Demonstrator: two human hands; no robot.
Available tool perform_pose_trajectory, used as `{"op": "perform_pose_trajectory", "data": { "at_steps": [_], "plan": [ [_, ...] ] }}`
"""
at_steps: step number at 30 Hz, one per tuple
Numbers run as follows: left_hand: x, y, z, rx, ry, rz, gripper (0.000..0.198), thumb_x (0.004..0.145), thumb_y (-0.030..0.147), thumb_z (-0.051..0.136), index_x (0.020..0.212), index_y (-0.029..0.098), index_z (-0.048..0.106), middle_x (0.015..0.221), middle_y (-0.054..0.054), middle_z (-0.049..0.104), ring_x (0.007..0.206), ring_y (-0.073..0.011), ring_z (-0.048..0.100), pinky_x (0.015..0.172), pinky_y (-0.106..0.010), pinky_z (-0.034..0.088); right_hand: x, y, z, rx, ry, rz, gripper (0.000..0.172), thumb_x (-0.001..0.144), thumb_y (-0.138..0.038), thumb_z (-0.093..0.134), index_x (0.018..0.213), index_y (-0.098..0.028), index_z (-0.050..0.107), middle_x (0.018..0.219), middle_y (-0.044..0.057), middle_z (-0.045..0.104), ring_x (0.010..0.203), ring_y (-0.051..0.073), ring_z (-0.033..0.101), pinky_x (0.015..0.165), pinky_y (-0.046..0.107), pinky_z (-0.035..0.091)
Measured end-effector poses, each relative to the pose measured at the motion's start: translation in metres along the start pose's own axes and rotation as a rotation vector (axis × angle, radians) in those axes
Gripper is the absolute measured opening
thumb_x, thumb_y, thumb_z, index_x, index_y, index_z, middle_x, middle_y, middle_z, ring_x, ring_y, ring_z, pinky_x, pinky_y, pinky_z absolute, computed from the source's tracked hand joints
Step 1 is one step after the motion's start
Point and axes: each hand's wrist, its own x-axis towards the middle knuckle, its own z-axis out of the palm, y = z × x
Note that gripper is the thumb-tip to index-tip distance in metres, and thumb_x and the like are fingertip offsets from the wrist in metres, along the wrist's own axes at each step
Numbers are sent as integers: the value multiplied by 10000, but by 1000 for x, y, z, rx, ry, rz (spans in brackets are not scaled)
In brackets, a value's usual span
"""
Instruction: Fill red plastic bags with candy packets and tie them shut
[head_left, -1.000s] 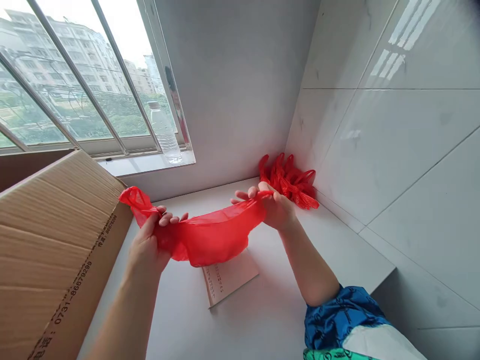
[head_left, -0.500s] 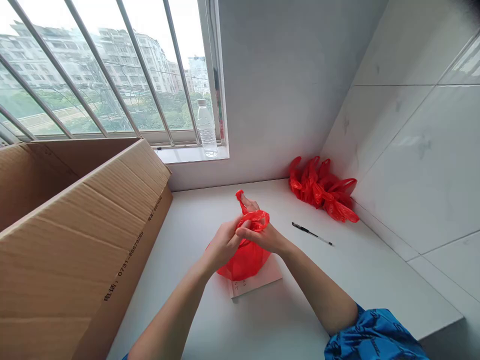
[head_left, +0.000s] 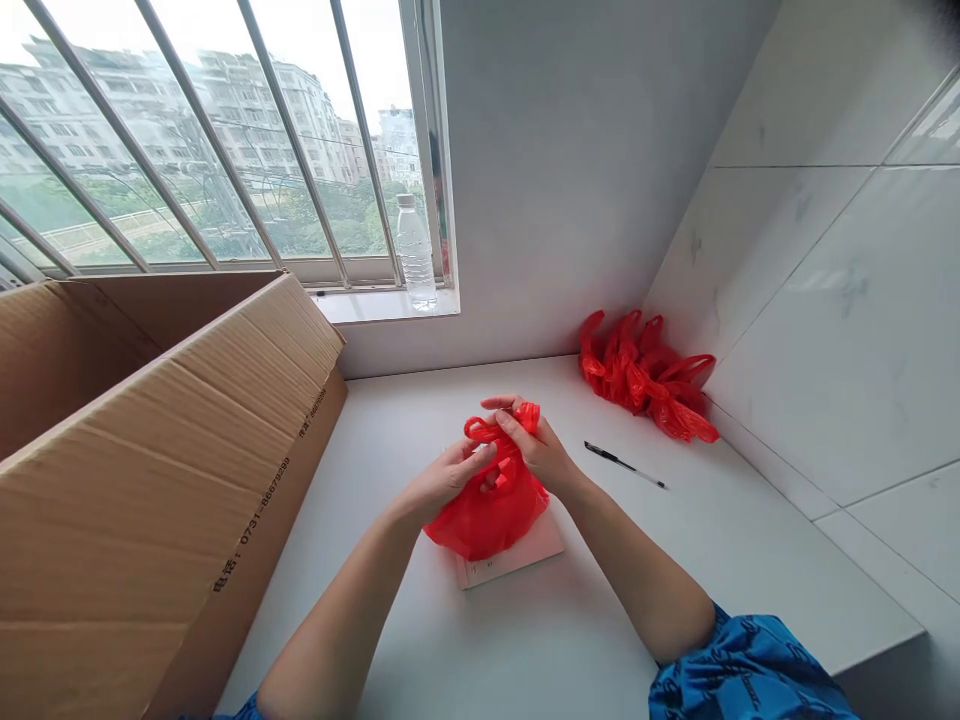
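Observation:
A red plastic bag (head_left: pixel 487 520) sits bunched on top of a pale book or box (head_left: pixel 514 565) on the white table. My left hand (head_left: pixel 454 475) has its fingers round the bag's gathered neck on the left side. On the right, my right hand (head_left: pixel 536 450) pinches the upper part near a handle loop. The handles stand up in loops between the two hands. What the bag holds, if anything, is hidden. Some fingertips are covered by the plastic.
A large open cardboard box (head_left: pixel 225 440) stands at the left. A black pen (head_left: pixel 625 464) lies right of my hands, with more red bags (head_left: pixel 645 375) behind it by the wall. A clear bottle (head_left: pixel 416 255) stands on the window sill (head_left: pixel 367 306).
My hands have moved slightly apart and shifted their hold on the bag's neck. The handle loops have changed shape, with one now held up at my right hand.

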Motion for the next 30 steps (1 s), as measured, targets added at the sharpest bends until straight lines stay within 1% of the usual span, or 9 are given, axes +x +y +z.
{"op": "perform_pose_trajectory", "data": {
  "at_steps": [3, 7, 10, 12, 16, 20, 25, 28, 30],
  "plan": [
    [0, 1, 6, 22, 52, 63, 358, 896, 528, 608, 919, 171, 629, 720, 3, 532, 622, -88, 460, 622, -224, 387, -1, -5, -5, -143, -57, -51, 341, 906, -487, 608, 1173, -278, 650, 1297, 57, 617, 1270, 243, 538, 1086, 440, 415],
    [2, 3, 9, -31, 230, 208, 322, 879, 500, 648, 997, 202, 621, 706, 31, 507, 593, -74, 441, 587, -202, 367, -5, -9, -11, -123, -163, 58, 552, 816, -490, 723, 1297, -273, 563, 1312, 89, 601, 1188, 258, 593, 980, 430, 500],
    [5, 3, 8, -111, 341, 275, 317, 876, 509, 644, 944, 201, 610, 671, 47, 482, 563, -65, 421, 578, -192, 374, -7, -6, -10, -197, -257, 77, 397, 835, -456, 707, 1161, -239, 643, 1090, 59, 698, 1043, 237, 650, 961, 420, 499],
    [6, 3, 7, -147, 384, 298, 325, 864, 510, 658, 980, 210, 615, 653, 54, 477, 568, -69, 423, 580, -183, 383, -6, 1, -7, -138, -182, 55, 285, 906, -455, 602, 1048, -219, 676, 990, 45, 715, 977, 220, 662, 953, 408, 496],
    [4, 4, 8, -160, 308, 248, 514, 853, 488, 681, 1287, 257, 530, 644, 60, 489, 608, -92, 473, 606, -193, 405, -3, 17, 1, 58, -17, 170, 282, 916, -438, 537, 954, -195, 673, 825, 41, 707, 783, 199, 668, 788, 359, 538],
    [1, 5, 11, -63, 173, 148, 656, 838, 458, 709, 1401, 262, 437, 632, 58, 513, 573, -104, 478, 601, -232, 404, -6, 16, 3, -1, -153, 160, 228, 909, -351, 542, 1049, -233, 677, 764, 14, 691, 747, 185, 655, 714, 328, 530],
    [6, -4, 8, -38, 272, 217, 386, 837, 447, 706, 1122, 194, 644, 748, -3, 581, 599, -100, 484, 578, -234, 384, -10, 7, 1, -124, -304, 152, 196, 880, -408, 629, 868, -229, 709, 898, 31, 694, 920, 211, 649, 885, 375, 506],
    [11, -10, 5, -9, 355, 259, 342, 838, 460, 701, 751, 137, 633, 629, 9, 503, 573, -88, 440, 552, -224, 341, -9, 12, 4, -69, -133, 136, 367, 902, -567, 569, 1004, -248, 720, 992, 46, 709, 1127, 241, 605, 1030, 406, 435],
    [12, -11, 4, -16, 344, 266, 362, 845, 456, 697, 698, 137, 606, 603, 21, 466, 566, -82, 408, 555, -219, 335, -7, 18, 7, 39, -15, 166, 472, 895, -643, 528, 1065, -241, 709, 950, 51, 723, 1106, 251, 625, 986, 407, 475]
  ]
}}
